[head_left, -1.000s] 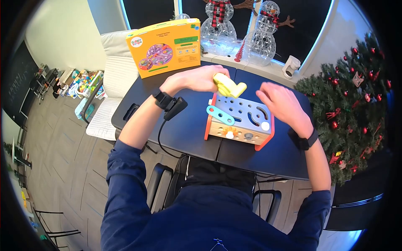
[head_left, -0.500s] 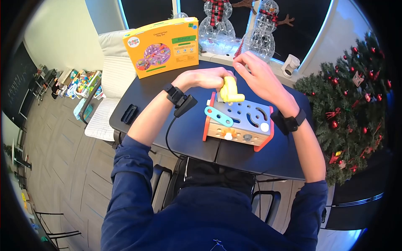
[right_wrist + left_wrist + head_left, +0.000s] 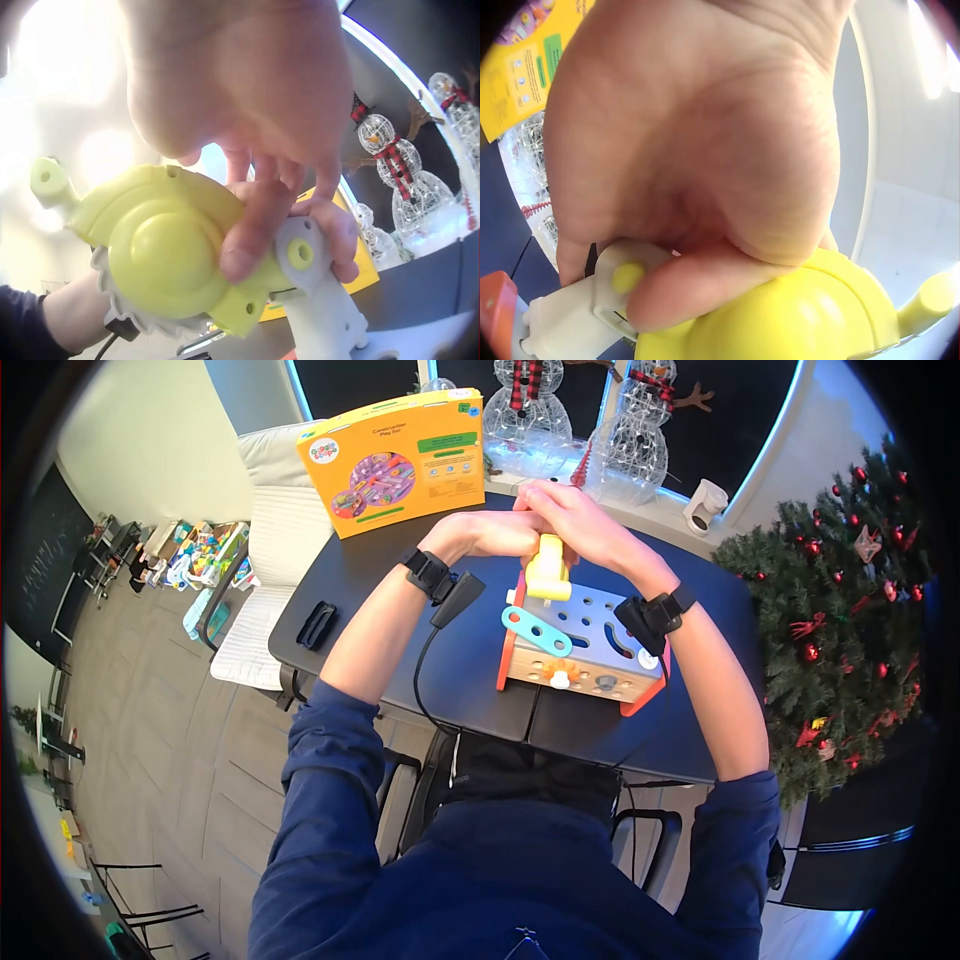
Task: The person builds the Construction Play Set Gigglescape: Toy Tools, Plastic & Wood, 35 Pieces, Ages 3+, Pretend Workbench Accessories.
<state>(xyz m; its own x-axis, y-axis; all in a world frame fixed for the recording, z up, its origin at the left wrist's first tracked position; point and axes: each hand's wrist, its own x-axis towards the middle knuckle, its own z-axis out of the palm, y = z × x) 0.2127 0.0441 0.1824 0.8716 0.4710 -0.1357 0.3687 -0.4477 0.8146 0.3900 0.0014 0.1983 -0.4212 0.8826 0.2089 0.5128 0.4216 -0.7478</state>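
Observation:
My left hand (image 3: 495,533) grips a yellow toy circular saw (image 3: 548,572) above the toy workbench (image 3: 590,630). Its thumb lies across the saw's yellow body in the left wrist view, beside a pale grey part (image 3: 566,324). In the right wrist view the saw's toothed grey blade (image 3: 112,289) shows along the lower edge. My right hand (image 3: 592,535) reaches over from the other side, its fairly straight fingers resting against the left hand. A turquoise strip with holes (image 3: 537,631) lies slanted over the bench's near left edge.
A yellow play set box (image 3: 395,465) stands at the table's back left. A black object (image 3: 317,625) lies near the left edge. White chair (image 3: 270,560) at left, decorated tree (image 3: 820,630) at right. Wire snowmen (image 3: 635,435) stand by the window. A cable hangs from the left wrist.
My right hand has moved left from above the bench's right side onto the left hand. The toy saw has turned, and the left hand keeps hold of it.

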